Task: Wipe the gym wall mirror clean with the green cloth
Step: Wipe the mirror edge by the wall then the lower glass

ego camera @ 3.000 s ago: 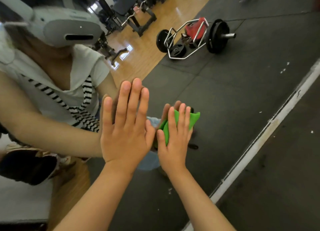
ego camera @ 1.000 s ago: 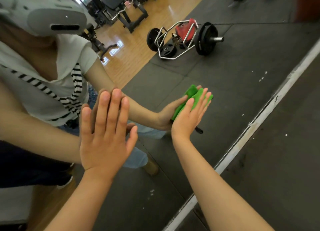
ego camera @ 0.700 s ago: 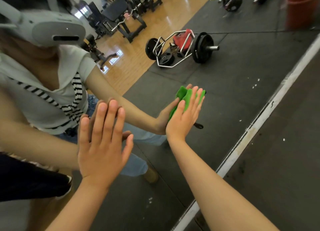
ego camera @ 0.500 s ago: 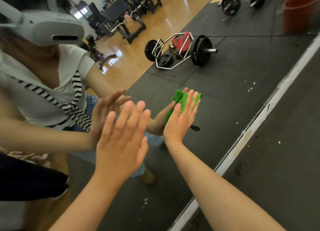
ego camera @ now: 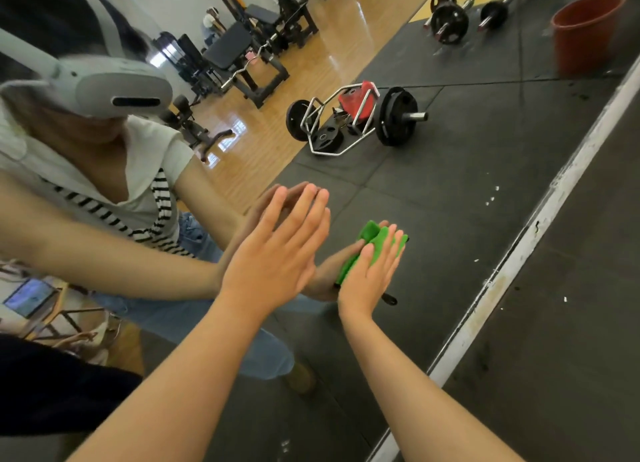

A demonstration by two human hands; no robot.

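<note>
The wall mirror (ego camera: 450, 191) fills most of the view and reflects me and the gym behind. My right hand (ego camera: 370, 271) lies flat with straight fingers, pressing the bunched green cloth (ego camera: 375, 242) against the glass. Only the cloth's upper part shows past my fingers. My left hand (ego camera: 277, 254) is open with straight fingers, just left of the right hand. It is raised close to the glass, with a gap between it and its reflection.
The mirror's white bottom frame (ego camera: 519, 254) runs diagonally at right, with black rubber floor (ego camera: 571, 357) beyond it. Reflected in the glass are a loaded hex bar (ego camera: 349, 119), barbells, weight benches, an orange bucket (ego camera: 585, 29) and wooden floor.
My right hand slid the cloth across the glass up to the right, then back toward the left hand. My left hand lifted off the mirror and moved right, beside the right hand.
</note>
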